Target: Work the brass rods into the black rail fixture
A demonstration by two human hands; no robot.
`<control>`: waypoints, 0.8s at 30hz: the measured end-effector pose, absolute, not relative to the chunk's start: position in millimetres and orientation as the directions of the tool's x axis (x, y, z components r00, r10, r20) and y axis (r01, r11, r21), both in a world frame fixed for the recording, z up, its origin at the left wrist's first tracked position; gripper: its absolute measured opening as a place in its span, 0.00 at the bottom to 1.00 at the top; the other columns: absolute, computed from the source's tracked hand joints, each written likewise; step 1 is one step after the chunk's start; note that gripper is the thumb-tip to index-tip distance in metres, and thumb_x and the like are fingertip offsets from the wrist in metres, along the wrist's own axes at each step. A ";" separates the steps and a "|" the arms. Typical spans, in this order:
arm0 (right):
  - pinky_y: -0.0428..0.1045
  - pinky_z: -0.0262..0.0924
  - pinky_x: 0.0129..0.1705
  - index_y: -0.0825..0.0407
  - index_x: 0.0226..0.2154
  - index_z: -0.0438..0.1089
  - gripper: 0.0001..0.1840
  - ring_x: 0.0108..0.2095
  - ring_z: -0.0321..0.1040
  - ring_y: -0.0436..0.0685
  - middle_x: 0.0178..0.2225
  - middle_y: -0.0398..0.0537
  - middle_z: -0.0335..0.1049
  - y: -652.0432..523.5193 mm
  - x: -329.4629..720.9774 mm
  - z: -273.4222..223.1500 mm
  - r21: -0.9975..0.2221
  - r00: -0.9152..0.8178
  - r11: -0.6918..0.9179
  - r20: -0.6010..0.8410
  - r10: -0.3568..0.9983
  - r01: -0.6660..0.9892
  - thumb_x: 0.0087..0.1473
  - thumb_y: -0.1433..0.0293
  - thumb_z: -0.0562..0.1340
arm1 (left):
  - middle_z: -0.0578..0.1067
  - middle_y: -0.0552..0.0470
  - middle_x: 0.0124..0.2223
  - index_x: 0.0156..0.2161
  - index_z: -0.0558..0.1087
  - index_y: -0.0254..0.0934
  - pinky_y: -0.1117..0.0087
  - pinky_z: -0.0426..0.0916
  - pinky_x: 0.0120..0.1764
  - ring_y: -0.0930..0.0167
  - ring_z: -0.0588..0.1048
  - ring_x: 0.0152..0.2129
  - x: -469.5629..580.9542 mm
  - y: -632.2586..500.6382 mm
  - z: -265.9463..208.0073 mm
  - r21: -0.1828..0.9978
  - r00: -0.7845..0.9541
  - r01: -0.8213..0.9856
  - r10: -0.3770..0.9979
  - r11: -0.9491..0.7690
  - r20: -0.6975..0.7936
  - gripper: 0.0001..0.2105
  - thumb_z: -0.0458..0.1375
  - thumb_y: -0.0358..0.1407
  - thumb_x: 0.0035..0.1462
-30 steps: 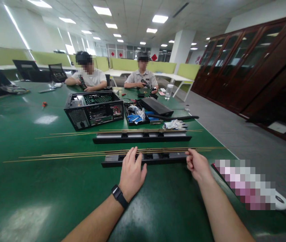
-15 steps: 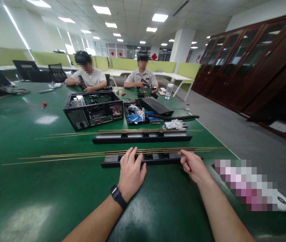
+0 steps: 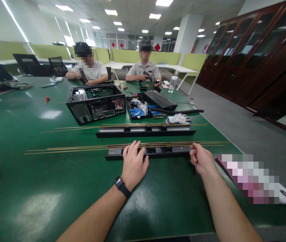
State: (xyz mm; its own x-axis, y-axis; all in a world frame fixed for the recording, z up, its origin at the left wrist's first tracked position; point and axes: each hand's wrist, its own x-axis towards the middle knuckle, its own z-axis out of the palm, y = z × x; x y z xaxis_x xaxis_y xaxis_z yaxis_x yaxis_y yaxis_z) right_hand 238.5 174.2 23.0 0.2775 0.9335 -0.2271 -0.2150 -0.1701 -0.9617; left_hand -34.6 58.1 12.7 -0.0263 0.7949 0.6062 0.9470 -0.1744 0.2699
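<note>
Several thin brass-coloured rods [image 3: 77, 149] lie lengthwise over the nearer black rail [image 3: 163, 156], their ends reaching past it on both sides. My left hand [image 3: 134, 164] lies palm down with fingers spread, the fingertips on the rods and the rail's left half. At the rail's right end, my right hand [image 3: 203, 158] is closed in a pinch on a rod, its other fingers curled in. Behind it, a second black rail [image 3: 145, 133] carries more thin rods [image 3: 69, 128].
Beyond the rails stand an open computer case [image 3: 95, 104], a black tray with blue-white gloves [image 3: 138, 109] and another glove pair [image 3: 179, 118]. A blurred-out long object [image 3: 254, 181] lies right, near the table edge. Two people [image 3: 92, 70] sit across the green table [image 3: 82, 181].
One rod has slid to the right, its left end now nearer the rail. My right hand has moved right along the rail. The left hand stays on the rods. The view has shifted slightly.
</note>
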 end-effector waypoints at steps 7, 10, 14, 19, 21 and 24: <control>0.41 0.37 0.10 0.55 0.32 0.72 0.14 0.09 0.48 0.43 0.16 0.43 0.67 169.4 232.1 22.5 -0.962 0.106 -0.204 -0.225 0.969 -0.180 0.50 0.61 0.70 | 0.71 0.38 0.63 0.48 0.76 0.38 0.47 0.59 0.64 0.55 0.65 0.64 -34.9 58.4 12.7 0.285 -0.030 0.941 0.794 -0.182 0.607 0.09 0.58 0.34 0.64; 0.41 0.38 0.09 0.55 0.31 0.72 0.12 0.09 0.48 0.43 0.15 0.41 0.66 171.2 234.5 22.5 -0.959 0.165 -0.187 -0.223 0.961 -0.212 0.50 0.63 0.69 | 0.71 0.38 0.63 0.48 0.76 0.38 0.47 0.59 0.64 0.55 0.65 0.65 -34.9 58.7 13.3 0.290 -0.032 0.940 0.797 -0.181 0.603 0.09 0.58 0.34 0.64; 0.41 0.38 0.08 0.53 0.29 0.70 0.09 0.09 0.48 0.44 0.14 0.39 0.64 175.6 239.0 23.4 -0.958 0.306 -0.171 -0.239 0.921 -0.232 0.51 0.65 0.68 | 0.71 0.39 0.63 0.48 0.76 0.39 0.46 0.58 0.64 0.56 0.64 0.65 -34.9 58.3 13.4 0.295 -0.034 0.938 0.802 -0.180 0.596 0.10 0.58 0.35 0.64; 0.41 0.38 0.08 0.53 0.30 0.71 0.10 0.08 0.48 0.44 0.15 0.40 0.65 175.2 237.9 24.3 -0.961 0.289 -0.188 -0.241 0.927 -0.201 0.52 0.63 0.67 | 0.70 0.40 0.64 0.48 0.76 0.39 0.47 0.57 0.65 0.57 0.63 0.66 -34.3 57.8 13.5 0.299 -0.042 0.939 0.808 -0.168 0.587 0.10 0.58 0.36 0.64; 0.40 0.39 0.08 0.54 0.31 0.72 0.11 0.09 0.48 0.44 0.15 0.41 0.65 173.3 235.9 23.9 -0.962 0.214 -0.204 -0.241 0.947 -0.179 0.52 0.63 0.68 | 0.70 0.40 0.64 0.49 0.76 0.39 0.47 0.57 0.66 0.57 0.63 0.66 -34.2 57.9 13.6 0.301 -0.044 0.939 0.810 -0.166 0.585 0.10 0.57 0.36 0.65; 0.40 0.39 0.08 0.55 0.31 0.73 0.11 0.09 0.48 0.44 0.16 0.41 0.66 171.9 234.3 23.4 -0.963 0.146 -0.208 -0.233 0.961 -0.170 0.51 0.64 0.69 | 0.70 0.40 0.64 0.50 0.76 0.40 0.46 0.57 0.66 0.57 0.63 0.66 -34.4 58.0 14.0 0.303 -0.045 0.939 0.811 -0.166 0.583 0.11 0.58 0.36 0.64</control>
